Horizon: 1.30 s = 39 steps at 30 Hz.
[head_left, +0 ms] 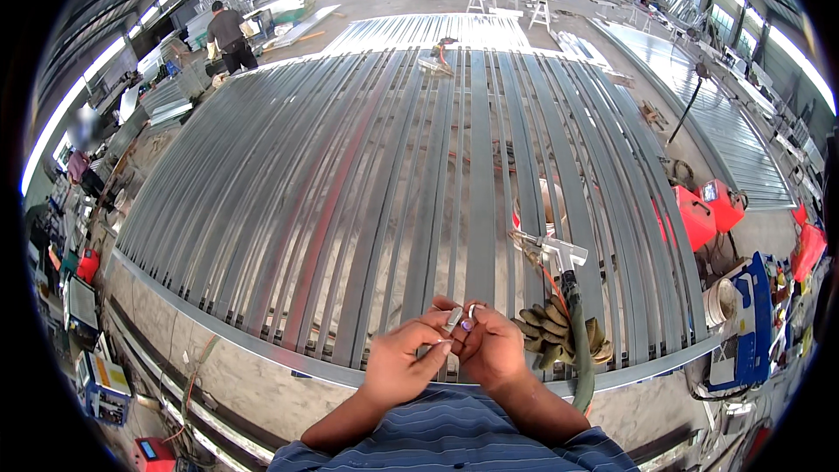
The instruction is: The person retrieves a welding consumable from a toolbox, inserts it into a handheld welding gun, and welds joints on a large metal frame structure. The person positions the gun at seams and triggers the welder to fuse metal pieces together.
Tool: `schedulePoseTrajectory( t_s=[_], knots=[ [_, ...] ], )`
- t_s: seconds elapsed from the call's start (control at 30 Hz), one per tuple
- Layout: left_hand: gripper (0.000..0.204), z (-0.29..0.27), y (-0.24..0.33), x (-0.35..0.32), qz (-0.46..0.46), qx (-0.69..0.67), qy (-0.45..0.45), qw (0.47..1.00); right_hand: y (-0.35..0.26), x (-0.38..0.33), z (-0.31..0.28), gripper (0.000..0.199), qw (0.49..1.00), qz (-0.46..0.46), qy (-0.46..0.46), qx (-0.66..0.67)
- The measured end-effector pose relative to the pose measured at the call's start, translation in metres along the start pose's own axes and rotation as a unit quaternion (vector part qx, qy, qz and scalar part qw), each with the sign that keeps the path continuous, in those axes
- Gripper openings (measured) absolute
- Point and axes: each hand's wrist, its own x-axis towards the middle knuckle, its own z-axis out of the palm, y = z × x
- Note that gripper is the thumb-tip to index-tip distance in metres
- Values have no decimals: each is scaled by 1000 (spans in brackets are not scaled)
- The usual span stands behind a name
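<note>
Both hands meet in front of my body, over the near edge of a large grey metal slatted panel (479, 210). My left hand (404, 360) pinches a small silvery metal piece (454, 320) between its fingers. Close against it, my right hand (496, 351) grips a small round part with a purple spot (467, 326); the fingers hide most of it. Right of my hands lies a pair of dark work gloves (549, 329) on the slats. Beyond the gloves rests a silver welding gun (559, 251), its thick green hose (583, 350) running back toward me.
Red machine boxes (696, 217) and a blue case (757, 323) stand off the panel's right side. A white bucket (722, 301) is near its right corner. Another tool (435, 65) lies at the far edge. One person (230, 35) stands at the far left.
</note>
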Motion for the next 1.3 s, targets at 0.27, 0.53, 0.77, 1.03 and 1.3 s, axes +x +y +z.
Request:
schedulePoseTrajectory(
  t_s=[0.27, 0.53, 0.77, 1.03, 1.3],
  knots=[
    [3, -9, -27, -3, -89, -470, 27, 878, -15, -12, 12, 14, 998, -18, -58, 26],
    [5, -19, -21, -12, -110, -551, 7, 827, -13, -1, -46, 17, 890, -216, 106, -387],
    [2, -14, -23, -17, -149, -537, -19, 830, -16, -15, -32, 29, 997, -58, -32, -51],
    [5, -8, -28, -24, -103, -472, -41, 874, 6, -36, 9, 38, 929, -92, -78, -350],
    [8, -10, 15, -24, -119, -396, -3, 911, -1, -41, 10, 23, 943, -255, -74, -198]
  ],
)
